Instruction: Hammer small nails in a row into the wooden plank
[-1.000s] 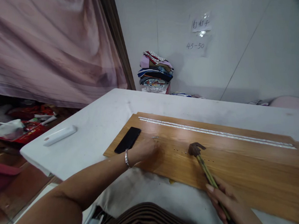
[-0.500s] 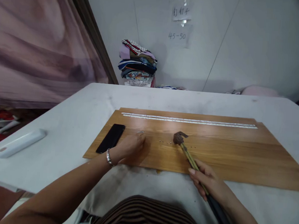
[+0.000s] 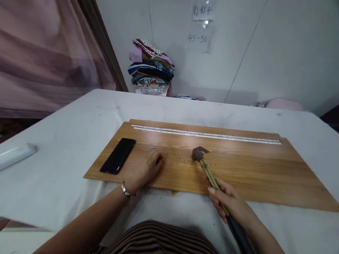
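Two things differ from a second ago. First, the view has swung rightward, so the wooden board (image 3: 259,181) now shows its near right corner, cut off earlier. Second, the left hand (image 3: 149,168) has drawn back a little from the loose nails (image 3: 153,147) towards the board's near edge, its fingers curling in. The hammer (image 3: 208,173) keeps its place among the small specks (image 3: 188,160), so no blow seems to be under way; the work looks paused at the fetching of a nail.

The left hand is mostly closed, low over the board between the phone (image 3: 118,156) and the specks, with its wrist, in a bracelet (image 3: 125,189), at the near edge. Whether a nail is pinched inside cannot be told. The right hand (image 3: 228,200) is wrapped around the hammer's handle at the near edge, thumb along the top.

The hammer's head is about midway along the board, with specks to either side; whether it touches the wood is unclear, and the specks are too small to tell as nail heads or holes. The loose nails lie just beyond the left hand, nearer the board's left edge than its right. Two measuring strips (image 3: 206,135) run along the far edge.
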### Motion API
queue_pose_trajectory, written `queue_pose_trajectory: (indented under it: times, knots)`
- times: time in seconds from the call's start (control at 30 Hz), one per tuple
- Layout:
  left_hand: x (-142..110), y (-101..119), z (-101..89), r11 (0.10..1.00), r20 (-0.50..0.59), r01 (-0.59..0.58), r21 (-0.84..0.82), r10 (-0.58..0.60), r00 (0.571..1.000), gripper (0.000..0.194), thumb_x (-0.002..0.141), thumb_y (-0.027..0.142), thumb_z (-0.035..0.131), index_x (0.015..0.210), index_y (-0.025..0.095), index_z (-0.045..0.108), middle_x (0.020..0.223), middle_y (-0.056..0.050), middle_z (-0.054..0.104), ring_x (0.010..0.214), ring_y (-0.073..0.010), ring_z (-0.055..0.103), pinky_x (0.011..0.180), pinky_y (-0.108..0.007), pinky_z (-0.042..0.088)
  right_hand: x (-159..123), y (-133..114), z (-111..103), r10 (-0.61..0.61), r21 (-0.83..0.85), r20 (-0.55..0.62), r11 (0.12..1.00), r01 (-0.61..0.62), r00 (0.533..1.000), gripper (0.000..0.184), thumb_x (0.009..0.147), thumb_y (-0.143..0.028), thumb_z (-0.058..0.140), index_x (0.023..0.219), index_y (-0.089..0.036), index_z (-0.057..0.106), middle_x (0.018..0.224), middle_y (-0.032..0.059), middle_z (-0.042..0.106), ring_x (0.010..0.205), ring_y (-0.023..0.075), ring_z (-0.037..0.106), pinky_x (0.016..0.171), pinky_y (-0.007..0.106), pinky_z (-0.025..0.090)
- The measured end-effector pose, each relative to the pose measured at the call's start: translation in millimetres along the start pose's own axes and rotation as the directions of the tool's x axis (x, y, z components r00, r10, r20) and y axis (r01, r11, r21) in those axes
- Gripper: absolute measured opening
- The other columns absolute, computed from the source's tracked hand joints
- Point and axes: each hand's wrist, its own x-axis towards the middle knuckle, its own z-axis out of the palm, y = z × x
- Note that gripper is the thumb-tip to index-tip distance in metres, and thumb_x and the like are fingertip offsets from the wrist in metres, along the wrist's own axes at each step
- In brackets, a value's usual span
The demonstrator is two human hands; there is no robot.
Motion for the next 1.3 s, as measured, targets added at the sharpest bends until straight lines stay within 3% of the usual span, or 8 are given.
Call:
queue_pose_trajectory:
  times: [0.47, 0.73, 1.3]
  knots:
    - [-0.6, -2.0, -0.3, 0.997, -0.019, -0.053, -0.06, 0.052, 0.998, 0.016, 0.09, 0.017, 0.044, 0.078, 0.02, 0.053, 0.082, -0.003, 0.061, 0.076, -0.0168, 0.058, 0.071, -0.03, 0.049, 6.7, 6.7, 1.9, -0.057, -0.01, 0.032, 0.998, 0.058, 0.998, 0.038, 0.08, -0.056, 0.061, 0.089, -0.022, 0.047, 0.042, -0.0135, 0.039, 0.027, 0.0054, 0.028, 0.026, 0.016, 0.031]
    - [-1.1, -1.4, -1.9, 0.994, -0.002, -0.053, -0.093, 0.053, 0.999, 0.012, 0.09, 0.017, 0.046, 0.08, 0.02, 0.054, 0.083, -0.002, 0.061, 0.078, -0.0164, 0.058, 0.074, -0.03, 0.049, 2.6, 6.8, 0.2, -0.074, 0.001, 0.006, 0.997, 0.074, 0.997, 0.036, 0.082, -0.053, 0.062, 0.081, -0.023, 0.043, 0.048, -0.0124, 0.042, 0.028, 0.0039, 0.03, 0.026, 0.015, 0.032]
    - [-1.3, -2.9, 1.4, 0.995, -0.072, -0.026, -0.093, 0.019, 0.997, 0.01, 0.089, 0.018, 0.047, 0.083, 0.02, 0.055, 0.082, -0.003, 0.063, 0.075, -0.017, 0.059, 0.071, -0.031, 0.05, 2.3, 6.5, -1.4, -0.034, -0.01, 0.014, 0.999, 0.034, 0.999, 0.036, 0.081, -0.053, 0.062, 0.088, -0.022, 0.046, 0.051, -0.0122, 0.043, 0.028, 0.0038, 0.031, 0.026, 0.015, 0.033]
